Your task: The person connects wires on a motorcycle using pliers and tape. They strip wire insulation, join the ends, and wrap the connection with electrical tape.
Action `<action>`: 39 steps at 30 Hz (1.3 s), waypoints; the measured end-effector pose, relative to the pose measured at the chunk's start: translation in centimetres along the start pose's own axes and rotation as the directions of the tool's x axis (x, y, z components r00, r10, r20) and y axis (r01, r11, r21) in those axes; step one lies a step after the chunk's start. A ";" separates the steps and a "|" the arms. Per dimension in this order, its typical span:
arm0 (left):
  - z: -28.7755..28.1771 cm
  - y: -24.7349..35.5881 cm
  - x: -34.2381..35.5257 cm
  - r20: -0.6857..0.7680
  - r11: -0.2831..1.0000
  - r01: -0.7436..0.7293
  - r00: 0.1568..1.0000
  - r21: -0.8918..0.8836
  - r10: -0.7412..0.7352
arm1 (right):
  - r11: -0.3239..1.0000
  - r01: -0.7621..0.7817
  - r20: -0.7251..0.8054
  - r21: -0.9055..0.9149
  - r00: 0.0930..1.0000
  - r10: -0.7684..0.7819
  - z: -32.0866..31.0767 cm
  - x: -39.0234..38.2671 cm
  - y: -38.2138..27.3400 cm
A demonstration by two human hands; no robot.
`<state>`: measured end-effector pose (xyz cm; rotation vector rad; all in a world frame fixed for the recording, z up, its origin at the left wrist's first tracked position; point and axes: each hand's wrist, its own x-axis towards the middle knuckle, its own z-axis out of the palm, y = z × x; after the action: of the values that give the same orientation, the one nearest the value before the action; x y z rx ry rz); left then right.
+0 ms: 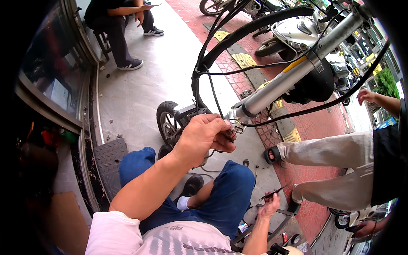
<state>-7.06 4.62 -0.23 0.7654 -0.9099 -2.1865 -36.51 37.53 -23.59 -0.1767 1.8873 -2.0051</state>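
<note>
In front of me leans an electric scooter with a silver stem [278, 87]. Its small black-tyred wheel [163, 123] stands beyond my knees. My left hand [208, 136] pinches thin wires [231, 135] beside the foot of the stem; their ends are partly hidden by the fingers. Thick black cables [238, 38] loop above that hand. Low on the right, my right hand [269, 205] is closed around a slim, dark, pointed tool [275, 192], whose exact kind I cannot make out. This hand is apart from the scooter, above a workbench-like surface [276, 233] with small items.
A person [114, 32] sits at the far left. Another person in beige trousers [327, 151] stands close on the right. A glass door frame [51, 106] and ribbed ramp [109, 155] flank my left. Motorbikes [293, 36] are parked on the red paving [231, 72].
</note>
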 end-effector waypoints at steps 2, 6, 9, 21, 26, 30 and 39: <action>0.1 0.1 0.4 -0.001 0.999 0.031 1.000 0.036 -0.031 | 0.986 0.118 0.165 0.118 0.977 -0.137 5.6 -0.8 -7.1; -0.4 0.6 1.3 0.074 0.995 0.095 0.992 0.038 -0.098 | 0.950 0.239 0.450 0.199 0.839 -0.305 14.8 -3.9 -15.4; -1.0 1.3 1.2 0.104 0.993 0.109 0.988 0.041 -0.113 | 0.890 -0.096 0.627 0.446 0.743 -0.234 22.0 -7.6 -18.2; -3.7 1.3 -1.5 0.148 0.997 -0.041 0.988 0.064 0.031 | 0.954 0.249 0.594 0.167 0.747 -0.299 31.8 -13.4 -16.2; -3.3 2.0 -2.0 0.166 0.996 -0.068 0.984 0.059 0.057 | 0.969 0.033 0.582 0.244 0.794 -0.174 32.4 -13.8 -16.6; -3.6 1.3 -1.9 0.133 0.991 -0.114 0.986 0.075 0.104 | 0.957 -0.168 0.608 0.236 0.794 -0.011 32.4 -13.9 -17.0; -3.3 1.9 -1.9 0.131 0.966 -0.147 0.984 0.213 0.120 | 0.973 -0.064 0.642 0.220 0.761 -0.095 32.5 -13.7 -16.8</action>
<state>-2.92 3.67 -0.21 0.6618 -1.2452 -2.0506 -15.85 12.50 -1.90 -0.7274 1.2010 -1.8162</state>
